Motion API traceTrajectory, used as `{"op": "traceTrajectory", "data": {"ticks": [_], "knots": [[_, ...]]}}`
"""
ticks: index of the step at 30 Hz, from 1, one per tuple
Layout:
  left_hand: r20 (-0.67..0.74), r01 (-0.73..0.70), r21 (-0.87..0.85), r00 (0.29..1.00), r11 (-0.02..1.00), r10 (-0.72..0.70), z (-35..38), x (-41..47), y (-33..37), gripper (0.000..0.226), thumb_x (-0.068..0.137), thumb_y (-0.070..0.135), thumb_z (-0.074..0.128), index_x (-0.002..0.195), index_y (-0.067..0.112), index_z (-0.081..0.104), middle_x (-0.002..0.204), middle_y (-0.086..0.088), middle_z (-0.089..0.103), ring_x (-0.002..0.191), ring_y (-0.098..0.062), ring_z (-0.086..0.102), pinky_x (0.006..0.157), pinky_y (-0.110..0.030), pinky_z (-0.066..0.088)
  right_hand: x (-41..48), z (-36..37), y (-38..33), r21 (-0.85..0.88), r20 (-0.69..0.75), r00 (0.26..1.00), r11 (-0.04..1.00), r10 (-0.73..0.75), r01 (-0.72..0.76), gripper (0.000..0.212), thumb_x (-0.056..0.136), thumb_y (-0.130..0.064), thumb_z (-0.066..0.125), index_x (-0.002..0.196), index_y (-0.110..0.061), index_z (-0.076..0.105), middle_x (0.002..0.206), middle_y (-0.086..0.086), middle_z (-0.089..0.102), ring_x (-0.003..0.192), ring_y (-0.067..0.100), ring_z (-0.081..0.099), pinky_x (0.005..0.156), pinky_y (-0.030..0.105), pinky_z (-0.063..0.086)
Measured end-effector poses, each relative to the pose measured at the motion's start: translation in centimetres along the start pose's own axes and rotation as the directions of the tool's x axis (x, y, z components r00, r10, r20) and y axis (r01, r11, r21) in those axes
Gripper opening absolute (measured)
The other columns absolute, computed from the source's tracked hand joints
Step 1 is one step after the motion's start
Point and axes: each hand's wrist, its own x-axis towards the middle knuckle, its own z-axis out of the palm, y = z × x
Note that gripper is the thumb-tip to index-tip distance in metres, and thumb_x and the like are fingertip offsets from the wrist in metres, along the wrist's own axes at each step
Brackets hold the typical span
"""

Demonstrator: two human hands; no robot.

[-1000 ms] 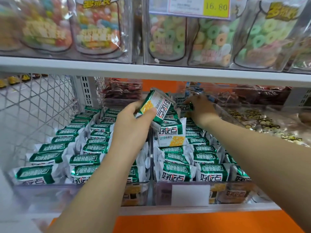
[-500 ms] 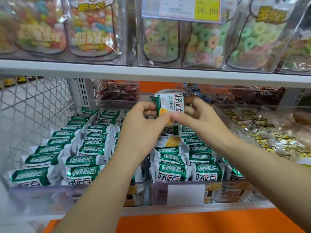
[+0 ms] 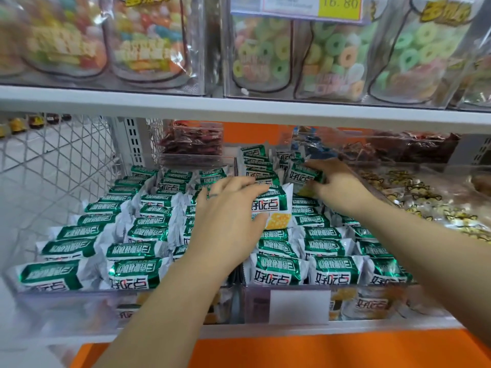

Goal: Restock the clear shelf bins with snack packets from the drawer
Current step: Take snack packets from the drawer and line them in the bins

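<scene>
Right hand (image 3: 338, 185) is gripping a green snack packet (image 3: 305, 174) in curled fingers at the back of the right clear bin (image 3: 257, 304), while left hand (image 3: 228, 221) is touching an upright packet (image 3: 273, 208) with straight fingers.

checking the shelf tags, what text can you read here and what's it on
"16.80": yellow price tag on the top shelf.
"好吃点": snack packets, upside down on the front ones.
Too blurred to read: fine print on the tag and packets, yellow logos on the candy bags.
No text: the white bin label.
</scene>
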Motion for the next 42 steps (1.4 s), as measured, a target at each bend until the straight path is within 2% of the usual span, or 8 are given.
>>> {"op": "traceTrajectory", "data": {"ticks": [3,6,11,16,23,30,37,42], "knots": [[-0.011,0.002,-0.028,1.0,1.0,-0.002,0.2,0.1,-0.2,0.047,0.093,0.039,0.054,0.138,0.041,0.042,0.147,0.018,0.032,0.138,-0.012,0.021,0.116,-0.044,0.015,1.4,0.7,0.0,-0.055,0.043,0.999,0.998,-0.007,0.009,0.047,0.096,-0.004,0.048,0.139,-0.022,0.048,0.144,0.01,0.044,0.056,0.0,0.052,0.042,0.001,0.033],[-0.012,0.009,-0.047,1.0,0.999,-0.01,0.3,0.2,-0.3,0.047,0.093,0.038,0.055,0.138,0.041,0.042,0.147,0.018,0.032,0.138,-0.012,0.021,0.116,-0.045,0.015,1.8,1.4,0.1,-0.095,-0.028,0.999,0.995,0.027,-0.029,0.049,0.093,-0.002,0.053,0.138,-0.022,0.047,0.145,0.009,0.03,0.103,0.02,0.054,0.064,-0.004,0.03],[-0.013,0.004,-0.061,1.0,0.998,-0.005,0.4,0.3,-0.4,0.047,0.093,0.038,0.055,0.138,0.04,0.042,0.147,0.018,0.031,0.138,-0.013,0.023,0.116,-0.046,0.015,1.8,2.2,0.0,-0.274,-0.137,0.987,0.961,-0.089,0.048,0.046,0.089,0.002,0.055,0.13,-0.02,0.057,0.134,0.01,0.044,0.098,0.027,0.054,0.078,0.035,0.051],[-0.027,0.002,-0.039,1.0,0.999,-0.004,0.7,0.2,-0.4,0.046,0.095,0.037,0.053,0.139,0.039,0.041,0.148,0.017,0.03,0.138,-0.014,0.023,0.117,-0.046,0.014,1.2,2.6,0.3,-0.473,0.018,0.992,0.874,-0.121,0.115,0.068,0.086,0.008,0.051,0.145,-0.024,0.04,0.135,0.012,0.045,0.118,0.034,0.046,0.072,0.033,0.046],[-0.13,-0.004,0.06,0.991,0.998,0.012,0.9,-1.2,0.6,0.046,0.092,0.034,0.057,0.137,0.034,0.047,0.146,0.011,0.036,0.138,-0.015,0.025,0.117,-0.048,0.012,-1.3,0.4,-0.2,-0.402,0.134,0.988,0.907,-0.082,0.13,0.065,0.09,-0.002,0.047,0.149,-0.022,0.028,0.155,0.006,0.03,0.133,0.033,0.038,0.1,0.044,0.044],[-0.379,-0.326,0.04,0.87,0.945,0.316,1.5,-5.5,3.8,0.025,0.087,0.016,0.049,0.106,0.019,0.066,0.103,0.004,0.063,0.09,-0.015,0.058,0.079,-0.027,0.039,-11.9,-3.3,0.9,-0.251,-0.062,0.919,0.898,-0.388,0.362,0.021,0.086,-0.01,0.064,0.105,-0.017,0.069,0.1,0.001,0.068,0.093,0.025,0.059,0.078,0.038,0.048],[0.109,-0.682,0.04,0.73,0.73,0.675,8.3,-12.3,4.4,0.028,0.079,0.013,0.047,0.101,0.014,0.065,0.095,-0.004,0.067,0.072,-0.024,0.065,0.057,-0.031,0.054,-20.9,-2.9,6.0,-0.18,0.29,0.862,0.861,-0.417,0.477,0.013,0.08,-0.009,0.07,0.091,-0.017,0.07,0.079,-0.002,0.067,0.066,0.018,0.063,0.055,0.018,0.037],[0.693,-0.431,-0.001,0.65,0.902,0.312,13.5,-14.8,3.0,0.034,0.099,0.022,0.041,0.132,0.024,0.051,0.128,0.002,0.054,0.115,-0.02,0.054,0.083,-0.032,0.047,-24.3,1.8,10.0,-0.151,0.593,0.757,0.886,-0.274,0.439,0.016,0.091,-0.024,0.062,0.106,-0.028,0.066,0.103,-0.009,0.067,0.092,0.015,0.064,0.071,0.026,0.05]]}}
